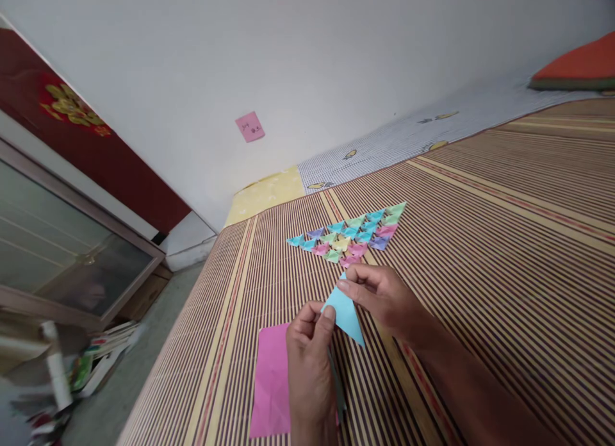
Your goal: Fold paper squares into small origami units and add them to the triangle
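A light blue paper triangle [346, 313] is held up between my two hands above the striped mat. Thumb and fingers of my left hand [312, 343] pinch its left edge. My right hand [379, 295] pinches the top corner, thumb in front. Beneath and behind my left hand lies a pink paper sheet [271, 375], partly covered by the hand. Just beyond my fingers, small folded paper pieces [341, 243] in blue, green, pink, purple and yellow are laid out in a triangular arrangement.
The striped mat [269, 273] covers a bed against a white wall bearing a pink note [250, 127]. An orange cushion-like item [581, 65] lies at the far right. On the left, a glass-panelled door [62, 228] and a pile of papers [110, 346] stand by the floor.
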A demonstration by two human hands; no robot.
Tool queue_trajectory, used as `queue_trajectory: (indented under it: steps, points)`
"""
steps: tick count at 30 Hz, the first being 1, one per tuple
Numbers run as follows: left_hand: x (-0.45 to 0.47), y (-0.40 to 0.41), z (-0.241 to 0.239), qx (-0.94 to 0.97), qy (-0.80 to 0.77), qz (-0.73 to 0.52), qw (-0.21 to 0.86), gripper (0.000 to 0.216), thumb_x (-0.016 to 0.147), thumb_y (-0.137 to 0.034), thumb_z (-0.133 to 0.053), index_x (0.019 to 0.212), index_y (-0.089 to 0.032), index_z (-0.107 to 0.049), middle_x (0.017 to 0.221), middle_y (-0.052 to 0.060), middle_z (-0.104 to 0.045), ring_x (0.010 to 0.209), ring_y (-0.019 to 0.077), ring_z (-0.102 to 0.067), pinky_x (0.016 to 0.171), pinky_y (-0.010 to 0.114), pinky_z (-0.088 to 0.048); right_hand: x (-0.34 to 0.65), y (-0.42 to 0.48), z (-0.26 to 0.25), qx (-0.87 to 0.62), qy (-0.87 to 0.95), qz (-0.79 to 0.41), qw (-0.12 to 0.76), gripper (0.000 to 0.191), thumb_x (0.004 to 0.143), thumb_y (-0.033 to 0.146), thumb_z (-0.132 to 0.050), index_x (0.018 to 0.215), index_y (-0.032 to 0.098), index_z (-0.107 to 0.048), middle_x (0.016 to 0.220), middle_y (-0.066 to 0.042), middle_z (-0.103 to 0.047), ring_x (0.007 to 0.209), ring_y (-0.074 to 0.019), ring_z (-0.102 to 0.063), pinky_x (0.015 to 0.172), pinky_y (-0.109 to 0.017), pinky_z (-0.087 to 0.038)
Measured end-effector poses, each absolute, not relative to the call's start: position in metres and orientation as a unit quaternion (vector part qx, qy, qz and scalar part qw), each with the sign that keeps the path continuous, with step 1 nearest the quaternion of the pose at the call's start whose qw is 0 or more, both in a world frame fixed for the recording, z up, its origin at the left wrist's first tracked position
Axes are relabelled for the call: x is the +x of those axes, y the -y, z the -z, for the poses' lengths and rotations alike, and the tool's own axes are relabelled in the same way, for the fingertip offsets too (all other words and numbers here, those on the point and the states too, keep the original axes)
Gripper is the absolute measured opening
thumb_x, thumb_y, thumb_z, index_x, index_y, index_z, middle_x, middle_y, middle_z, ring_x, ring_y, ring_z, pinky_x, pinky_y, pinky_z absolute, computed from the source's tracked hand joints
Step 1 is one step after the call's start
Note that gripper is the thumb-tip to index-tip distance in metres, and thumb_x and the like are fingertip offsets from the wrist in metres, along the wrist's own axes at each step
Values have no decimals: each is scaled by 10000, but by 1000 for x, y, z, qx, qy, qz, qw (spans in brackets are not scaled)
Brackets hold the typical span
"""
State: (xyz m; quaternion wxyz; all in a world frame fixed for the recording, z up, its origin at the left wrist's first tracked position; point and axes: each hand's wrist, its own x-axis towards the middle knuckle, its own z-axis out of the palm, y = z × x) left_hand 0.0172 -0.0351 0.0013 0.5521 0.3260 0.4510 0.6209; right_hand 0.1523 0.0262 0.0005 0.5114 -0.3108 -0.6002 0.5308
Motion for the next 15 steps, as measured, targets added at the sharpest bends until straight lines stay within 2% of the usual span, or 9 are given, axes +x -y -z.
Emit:
queue_trajectory:
  steps: [6, 11, 15]
  points:
    - [21, 31, -2, 239, -448, -694, 510, 238, 710, -312, -863, 764, -160, -689, 743, 25, -700, 711, 147, -623, 697, 258, -496, 152, -23, -2, -288, 651, -560, 424, 305, 898, 315, -604, 645, 194, -484, 596, 58, -394, 557, -108, -361, 517, -262, -272]
    - [16, 28, 1, 176, -415, -726, 520, 253, 675, -268, -887, 774, -158, -682, 721, 1, -650, 643, 111, -580, 627, 219, -484, 151, -20, -3, -288, 701, -538, 369, 259, 841, 214, -620, 623, 190, -482, 590, 60, -403, 562, -103, -362, 514, -248, -266]
    - [12, 26, 2, 131, -392, -745, 524, 222, 679, -202, -877, 739, -150, -670, 707, -19, -613, 626, 92, -568, 633, 211, -506, 155, -20, -3, -264, 723, -542, 337, 225, 810, 170, -617, 613, 185, -509, 577, 63, -422, 548, -98, -373, 510, -243, -268]
